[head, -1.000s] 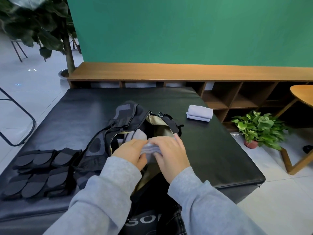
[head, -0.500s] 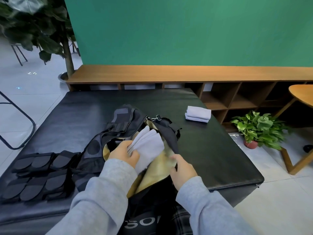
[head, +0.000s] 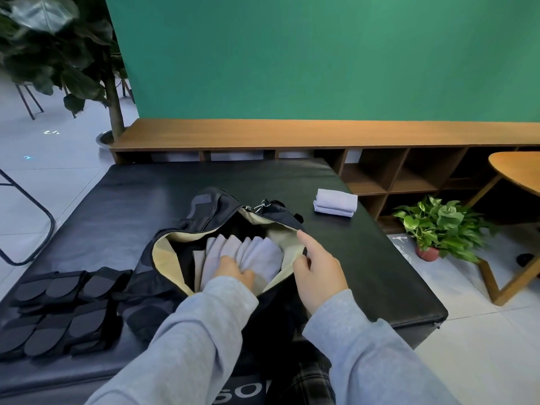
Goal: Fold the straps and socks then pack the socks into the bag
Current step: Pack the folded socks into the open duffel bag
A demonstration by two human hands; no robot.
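Head view: my left hand (head: 235, 270) lies inside the open black bag (head: 163, 276), fingers loosely laid on the grey socks (head: 248, 252) stacked in it. My right hand (head: 317, 268) pinches the bag's right rim, index finger extended. One folded pair (head: 336, 201) sits apart on the black table (head: 365, 258); folded straps (head: 58, 311) lie left.

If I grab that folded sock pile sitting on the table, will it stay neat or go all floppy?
Probably floppy: the folded socks are soft cloth, with nothing holding the layers together. They look light, so one hand should lift them. Pushed across the smooth black table, they would likely slide, not roll, since they lie flat.
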